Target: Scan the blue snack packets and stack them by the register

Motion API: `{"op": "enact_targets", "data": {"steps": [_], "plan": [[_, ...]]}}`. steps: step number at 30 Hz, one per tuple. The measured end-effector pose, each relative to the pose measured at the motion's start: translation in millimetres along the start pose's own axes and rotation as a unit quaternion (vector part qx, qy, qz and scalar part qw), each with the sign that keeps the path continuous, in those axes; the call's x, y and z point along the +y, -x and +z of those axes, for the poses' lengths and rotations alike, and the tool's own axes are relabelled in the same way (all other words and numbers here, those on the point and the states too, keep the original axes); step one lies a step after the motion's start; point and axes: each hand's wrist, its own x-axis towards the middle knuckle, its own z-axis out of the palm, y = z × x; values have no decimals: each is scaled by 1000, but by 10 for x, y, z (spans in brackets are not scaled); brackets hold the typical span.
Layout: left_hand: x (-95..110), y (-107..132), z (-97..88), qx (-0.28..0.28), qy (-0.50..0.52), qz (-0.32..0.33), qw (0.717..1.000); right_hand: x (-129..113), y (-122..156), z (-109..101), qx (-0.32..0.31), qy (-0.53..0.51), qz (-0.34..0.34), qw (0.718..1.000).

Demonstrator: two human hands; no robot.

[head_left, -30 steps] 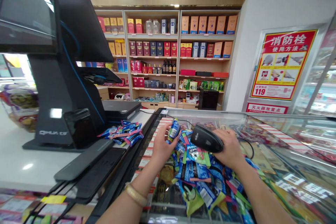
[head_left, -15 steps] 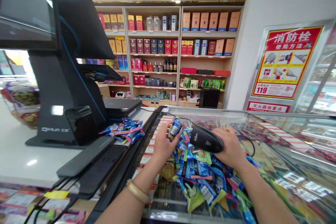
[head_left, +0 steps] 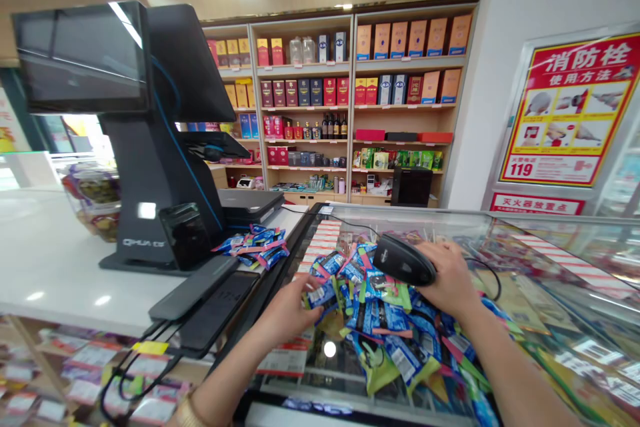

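Observation:
A heap of blue and green snack packets (head_left: 385,320) lies on the glass display counter (head_left: 545,320). My right hand (head_left: 447,273) grips a black handheld barcode scanner (head_left: 404,260) above the far side of the heap. The scanner's cable trails off to the right. At the heap's left edge, my left hand (head_left: 287,310) has its fingers on a blue foil snack packet (head_left: 321,293), which it seems to hold. A gold bracelet (head_left: 187,413) shows on my left wrist at the bottom edge.
A black point-of-sale terminal (head_left: 125,53) stands on the white counter (head_left: 65,260) to the left, beside a smaller pile of packets (head_left: 253,247). A black phone-like device (head_left: 193,293) and a mat lie near the counter edge. Liquor-box shelves (head_left: 325,107) stand behind.
My left hand has dropped lower and to the left with the blue packet. My right hand still has the scanner, and the whole view has shifted slightly as my head turned.

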Motion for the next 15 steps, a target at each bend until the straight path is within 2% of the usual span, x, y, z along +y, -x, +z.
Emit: {"op": "enact_targets", "data": {"steps": [2, 4, 7, 10, 11, 13, 15], "plan": [[-71, 56, 2, -18, -14, 3, 1000, 1, -2, 8, -3, -1, 1, 1000], [-91, 36, -37, -7, -25, 20, 999, 4, -1, 16, -7, 3, -3, 1000], [-93, -158, -216, 57, -67, 54, 995, 20, 10, 34, 2, 12, -6, 1000], [-159, -494, -524, 147, -139, 69, 977, 46, 27, 53, 6, 16, 0, 1000], [-203, -612, -637, 174, -163, 58, 969, 53, 32, 58, 6, 16, 1, 1000], [-321, -823, -847, 190, -218, 12, 957, 61, 38, 65, 7, 13, 2, 1000], [-465, -977, -1008, 160, -273, -55, 947, 57, 38, 67, 12, 10, 1, 1000]]}}
